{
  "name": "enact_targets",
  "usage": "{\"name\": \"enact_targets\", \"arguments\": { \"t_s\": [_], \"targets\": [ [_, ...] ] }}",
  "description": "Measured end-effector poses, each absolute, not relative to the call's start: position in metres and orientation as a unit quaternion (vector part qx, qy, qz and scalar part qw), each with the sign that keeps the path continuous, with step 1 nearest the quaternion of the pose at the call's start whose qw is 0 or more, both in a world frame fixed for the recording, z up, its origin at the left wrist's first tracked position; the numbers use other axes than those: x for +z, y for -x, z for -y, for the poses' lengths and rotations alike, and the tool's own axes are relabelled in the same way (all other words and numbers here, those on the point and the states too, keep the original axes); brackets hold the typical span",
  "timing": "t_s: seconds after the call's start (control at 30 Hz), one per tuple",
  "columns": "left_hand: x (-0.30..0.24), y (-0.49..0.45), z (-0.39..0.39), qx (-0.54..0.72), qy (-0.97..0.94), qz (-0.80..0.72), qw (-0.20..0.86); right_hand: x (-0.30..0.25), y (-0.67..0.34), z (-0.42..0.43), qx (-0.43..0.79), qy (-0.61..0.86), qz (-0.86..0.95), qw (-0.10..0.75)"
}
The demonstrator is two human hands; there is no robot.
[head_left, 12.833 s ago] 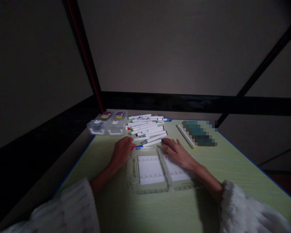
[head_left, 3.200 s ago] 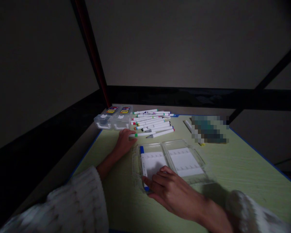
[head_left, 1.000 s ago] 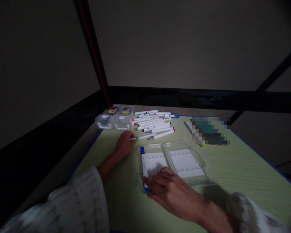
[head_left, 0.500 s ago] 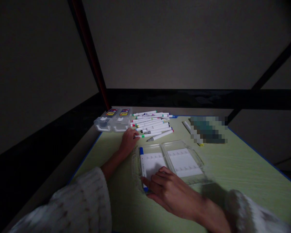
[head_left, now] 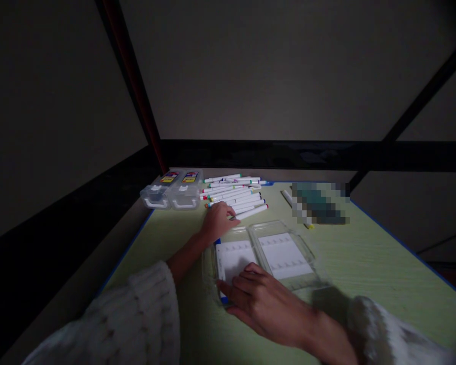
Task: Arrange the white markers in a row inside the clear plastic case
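My left hand (head_left: pixel 219 223) is at the near edge of a pile of white markers (head_left: pixel 233 194). Its thumb and fingers curl around the grey-tipped end of a white marker (head_left: pixel 254 212) with a red end. An open clear plastic case (head_left: pixel 276 226) with white inserts lies in front of me. At the case's left side sits a marker with blue ends (head_left: pixel 219 256). My right hand (head_left: pixel 268 304) leans over the case, its index fingertip on that marker's lower part and the thumb near the case's front edge. Its other fingers are bent.
Two clear plastic boxes (head_left: pixel 185 197) with handles and coloured labels stand at the table's far left corner. A white marker with a yellow end (head_left: pixel 288 197) lies at the right, beside a pixelated dark green object (head_left: pixel 319 205). The pale green table (head_left: pixel 380 248) has blue edging.
My left hand has moved right along the pile, from a green-banded marker to the red-ended one. My right hand stays on the blue-ended marker. The view has shifted slightly.
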State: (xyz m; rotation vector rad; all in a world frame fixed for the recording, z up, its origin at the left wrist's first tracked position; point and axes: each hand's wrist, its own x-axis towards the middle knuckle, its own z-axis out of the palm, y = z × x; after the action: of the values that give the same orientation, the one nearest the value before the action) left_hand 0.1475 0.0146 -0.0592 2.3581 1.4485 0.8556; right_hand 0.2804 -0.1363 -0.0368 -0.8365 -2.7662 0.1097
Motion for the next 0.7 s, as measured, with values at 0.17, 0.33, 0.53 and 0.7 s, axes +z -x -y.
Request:
{"name": "enact_targets", "arguments": {
  "t_s": [0.17, 0.33, 0.53, 0.7],
  "targets": [
    [-0.058, -0.151, -0.015, 0.249, -0.830, -0.494, 0.073, -0.039, -0.279, 0.135, 0.040, 0.288, 0.948, 0.130],
    [-0.057, -0.147, -0.011, 0.241, -0.837, -0.485, 0.074, -0.039, -0.280, 0.135, 0.039, 0.288, 0.948, 0.132],
    [-0.047, -0.136, 0.001, 0.299, -0.799, -0.499, 0.152, -0.038, -0.281, 0.135, 0.046, 0.294, 0.947, 0.122],
    [-0.041, -0.124, 0.008, 0.383, -0.724, -0.501, 0.279, -0.037, -0.281, 0.136, 0.034, 0.293, 0.947, 0.122]
  ]
}}
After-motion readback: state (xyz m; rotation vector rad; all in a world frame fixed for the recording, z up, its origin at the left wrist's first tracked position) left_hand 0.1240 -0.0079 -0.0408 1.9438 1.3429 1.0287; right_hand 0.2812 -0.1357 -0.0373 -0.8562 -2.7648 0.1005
